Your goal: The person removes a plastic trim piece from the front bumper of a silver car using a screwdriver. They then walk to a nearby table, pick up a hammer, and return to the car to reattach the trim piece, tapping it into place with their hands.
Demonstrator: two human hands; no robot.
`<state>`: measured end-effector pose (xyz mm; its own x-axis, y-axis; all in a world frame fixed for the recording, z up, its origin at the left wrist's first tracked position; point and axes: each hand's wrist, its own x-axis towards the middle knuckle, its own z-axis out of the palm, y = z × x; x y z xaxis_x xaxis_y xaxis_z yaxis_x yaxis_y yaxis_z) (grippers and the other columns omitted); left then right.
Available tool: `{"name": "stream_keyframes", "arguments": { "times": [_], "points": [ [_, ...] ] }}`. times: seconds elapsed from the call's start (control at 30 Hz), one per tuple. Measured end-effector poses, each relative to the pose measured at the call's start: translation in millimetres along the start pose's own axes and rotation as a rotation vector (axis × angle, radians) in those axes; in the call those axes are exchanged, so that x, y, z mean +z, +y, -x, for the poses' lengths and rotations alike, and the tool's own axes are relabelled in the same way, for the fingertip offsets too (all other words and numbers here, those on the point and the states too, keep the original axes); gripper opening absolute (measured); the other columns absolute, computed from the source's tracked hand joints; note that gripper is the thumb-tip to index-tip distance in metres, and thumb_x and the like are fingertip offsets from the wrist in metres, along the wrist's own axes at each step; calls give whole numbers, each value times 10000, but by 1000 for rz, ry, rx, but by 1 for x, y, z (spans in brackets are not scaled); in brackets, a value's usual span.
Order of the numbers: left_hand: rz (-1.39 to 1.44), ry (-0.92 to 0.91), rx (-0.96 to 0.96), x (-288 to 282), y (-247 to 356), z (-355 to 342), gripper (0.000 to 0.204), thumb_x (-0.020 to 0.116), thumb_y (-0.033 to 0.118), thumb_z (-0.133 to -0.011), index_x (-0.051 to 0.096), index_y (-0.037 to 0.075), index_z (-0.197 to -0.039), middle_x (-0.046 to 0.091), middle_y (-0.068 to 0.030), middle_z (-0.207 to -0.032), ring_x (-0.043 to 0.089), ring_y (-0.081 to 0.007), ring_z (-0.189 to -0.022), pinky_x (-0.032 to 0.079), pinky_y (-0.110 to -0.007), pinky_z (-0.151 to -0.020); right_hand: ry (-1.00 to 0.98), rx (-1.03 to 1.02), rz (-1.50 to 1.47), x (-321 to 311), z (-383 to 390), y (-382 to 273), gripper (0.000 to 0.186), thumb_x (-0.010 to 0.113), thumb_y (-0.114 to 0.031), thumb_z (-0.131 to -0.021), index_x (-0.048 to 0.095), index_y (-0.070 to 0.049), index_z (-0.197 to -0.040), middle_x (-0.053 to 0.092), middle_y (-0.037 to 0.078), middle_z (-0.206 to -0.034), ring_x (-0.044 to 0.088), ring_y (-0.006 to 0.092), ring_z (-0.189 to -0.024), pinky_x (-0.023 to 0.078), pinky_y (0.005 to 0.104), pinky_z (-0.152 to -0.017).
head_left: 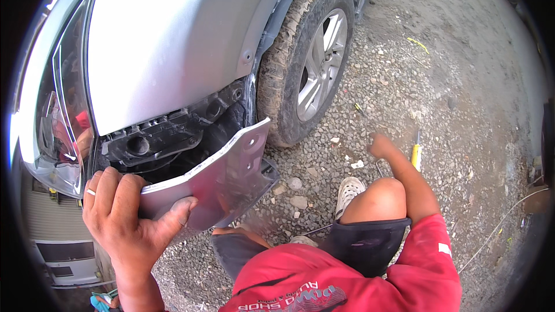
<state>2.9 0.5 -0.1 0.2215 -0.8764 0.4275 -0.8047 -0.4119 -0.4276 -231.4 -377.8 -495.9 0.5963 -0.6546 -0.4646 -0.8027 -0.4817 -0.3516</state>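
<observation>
My left hand (pixel 124 208) is closed over the upper edge of a silver-grey bumper cover (pixel 217 176), fingers behind the edge and thumb on its outer face. The cover's top edge stands away from the silver fender (pixel 167 40), with black plastic bracketry (pixel 167 136) showing in the gap. My right hand (pixel 380 145) is low over the gravel beside my knee; its fingers are mostly hidden. Just beyond it lies a small screwdriver (pixel 359 108) with a yellow and dark handle. A yellow-handled tool (pixel 416 156) with a thin shaft lies to the right of that hand.
A muddy tyre on an alloy wheel (pixel 324 63) stands behind the bumper cover. The headlight (pixel 63 104) is at the far left. My shoe (pixel 349 192) rests on grey gravel (pixel 381 81). A pale cord (pixel 497 225) runs along the ground at right.
</observation>
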Motion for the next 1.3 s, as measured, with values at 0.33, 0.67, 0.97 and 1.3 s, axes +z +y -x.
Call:
{"name": "stream_keyframes", "arguments": {
  "times": [0.33, 0.67, 0.97, 1.3],
  "points": [
    [64, -48, -20, -3, -2, 8, 674, 894, 602, -680, 590, 16, -818, 438, -104, -791, 487, -303, -741, 381, -423, -665, -956, -823, -1485, -192, 117, -276, 600, 560, -280, -1112, 425, 106, -1552, 590, 255, -1468, 603, 348, -1351, 490, 475, -1146],
    [48, 9, 3, -4, -1, 8, 627, 917, 556, -664, 624, 28, -829, 490, -110, -805, 531, -320, -762, 416, -421, -675, -914, -632, -2336, -143, 144, -349, 575, 614, -376, -1063, 522, 63, -1423, 583, 220, -1456, 588, 351, -1337, 494, 506, -1128],
    [28, 1, 2, -5, -1, 0, 613, 910, 570, -665, 584, 57, -745, 428, -77, -732, 481, -279, -675, 376, -409, -624, -968, -572, -2297, -131, 127, -354, 545, 639, -397, -1057, 573, 5, -1419, 658, 156, -1358, 616, 302, -1281, 542, 485, -1060],
    [2, 35, 40, 1, -2, -6, 578, 906, 552, -674, 556, 93, -700, 411, -50, -696, 462, -251, -612, 363, -394, -579, -980, -515, -2263, -127, 115, -356, 416, 738, -328, -1015, 638, -29, -1287, 700, 137, -1189, 707, 272, -1031, 602, 435, -932]
  ]
}}
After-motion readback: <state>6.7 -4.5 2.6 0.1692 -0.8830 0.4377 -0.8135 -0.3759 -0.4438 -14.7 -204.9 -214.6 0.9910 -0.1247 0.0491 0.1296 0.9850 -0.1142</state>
